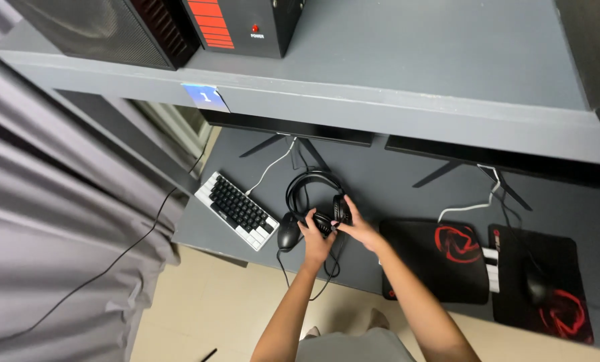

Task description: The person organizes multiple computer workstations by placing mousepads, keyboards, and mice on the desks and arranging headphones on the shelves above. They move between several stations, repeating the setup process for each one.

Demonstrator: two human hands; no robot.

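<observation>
A black over-ear headset lies on the grey desk, its headband arching away from me. My left hand grips the near ear cup from below. My right hand holds the other ear cup from the right, fingers spread over it. The headset's thin black cable hangs over the desk's front edge between my forearms. A black mouse sits just left of my left hand.
A small black-and-white keyboard lies at an angle to the left. Two black mouse pads with red designs lie to the right, another mouse on the far one. Two monitors stand under a grey shelf holding computer cases. A grey curtain hangs left.
</observation>
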